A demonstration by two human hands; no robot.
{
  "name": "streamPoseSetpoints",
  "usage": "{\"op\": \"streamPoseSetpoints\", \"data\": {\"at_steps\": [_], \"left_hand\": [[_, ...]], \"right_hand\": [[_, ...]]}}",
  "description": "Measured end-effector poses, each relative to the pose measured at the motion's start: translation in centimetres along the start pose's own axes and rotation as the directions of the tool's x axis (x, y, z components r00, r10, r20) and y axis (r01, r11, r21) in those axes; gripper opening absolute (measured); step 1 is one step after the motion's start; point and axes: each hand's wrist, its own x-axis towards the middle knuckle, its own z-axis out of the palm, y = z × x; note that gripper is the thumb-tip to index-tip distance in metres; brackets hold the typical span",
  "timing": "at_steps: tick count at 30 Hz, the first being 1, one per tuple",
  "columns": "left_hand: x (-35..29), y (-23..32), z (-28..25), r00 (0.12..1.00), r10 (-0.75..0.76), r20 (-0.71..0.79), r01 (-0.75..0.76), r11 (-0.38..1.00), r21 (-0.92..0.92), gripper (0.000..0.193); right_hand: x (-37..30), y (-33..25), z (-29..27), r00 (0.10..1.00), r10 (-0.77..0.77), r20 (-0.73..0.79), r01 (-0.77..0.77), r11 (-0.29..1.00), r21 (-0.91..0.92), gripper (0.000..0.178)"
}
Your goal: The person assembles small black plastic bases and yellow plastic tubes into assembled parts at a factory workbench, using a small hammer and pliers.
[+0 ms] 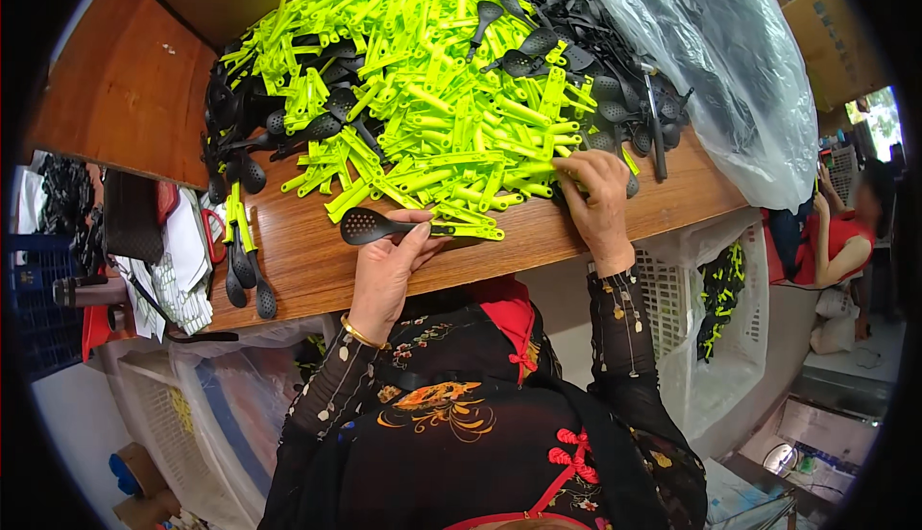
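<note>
1. The step in hand looks like a fitting one: a black slotted spoon and a green handle lie end to end, just above the near edge of the table.
2. The left hand grasps the spoon by its shaft, thumb and fingers pinching it; the perforated head points left, the green handle right.
3. The right hand is at the right-hand edge of the pile of green handles, fingers bent and the tips at a handle there — whether they grip it or only touch it, I cannot tell.
4. If the joint is loose, the next move calls, in my judgement, for a steady pinch on the shaft and a straight push along the handle; if it is tight, for setting the piece aside and taking up another pair.
5. The left fingers cover part of the shaft, so how deep it sits in the handle is hard to make out.
6. The pile hides its own lower layers and parts of the black utensil heads beside it; a clear plastic sheet veils more at the right.
7. Near the right rim, a seated person is blurred — what their hands do is unclear.
</note>
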Motion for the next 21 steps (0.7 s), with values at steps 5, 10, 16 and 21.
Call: {"op": "streamPoseSetpoints", "data": {"at_steps": [5,10,16,21], "left_hand": [[-0.2,0.0,-0.3,1.0,-0.012,-0.008,0.013,1.0,0.026,0.021],[-0.1,0.0,-0.3,1.0,-0.013,0.013,0.012,1.0,0.008,0.02],[-0.2,0.2,-0.2,1.0,-0.012,-0.026,0.014,0.998,0.059,0.02],[-0.4,0.2,0.0,1.0,-0.015,-0.004,0.015,0.999,-0.034,0.02]], "right_hand": [[-0.4,0.5,-0.5,1.0,-0.012,0.014,0.012,1.0,-0.008,0.024],[-0.5,1.1,-1.1,0.999,0.013,0.031,-0.012,0.999,-0.033,0.032],[2.3,-3.3,0.2,0.998,-0.049,0.051,0.046,0.998,0.05,0.025],[2.4,-3.0,2.1,1.0,-0.019,0.013,0.018,0.999,0.04,0.021]]}}
